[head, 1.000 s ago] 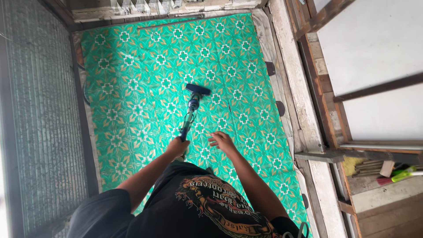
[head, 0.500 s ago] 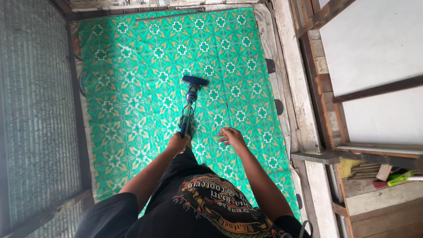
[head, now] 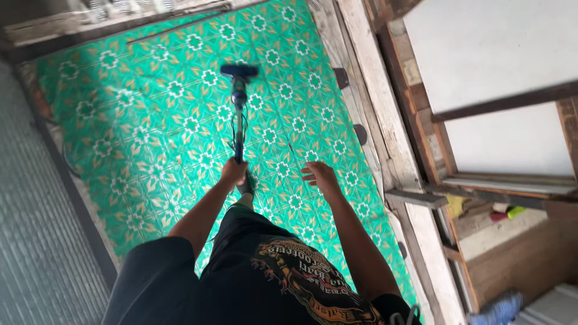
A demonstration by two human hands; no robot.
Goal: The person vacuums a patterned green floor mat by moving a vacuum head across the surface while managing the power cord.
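My left hand grips the handle of a dark blue stick vacuum cleaner. Its shaft runs away from me and its floor head rests on a green floor mat with a white and orange flower pattern. My right hand hovers over the mat to the right of the handle, fingers apart, holding nothing. My black printed shirt fills the bottom of the view.
A ribbed grey panel borders the mat on the left. A worn wooden frame and white wall panels run along the right. Cleaning tools, among them a green handled one, lie on a ledge at the right.
The vacuum head has slid forward, farther from me along the mat. The view has swung and tilted to the right. My right hand stays empty beside the handle.
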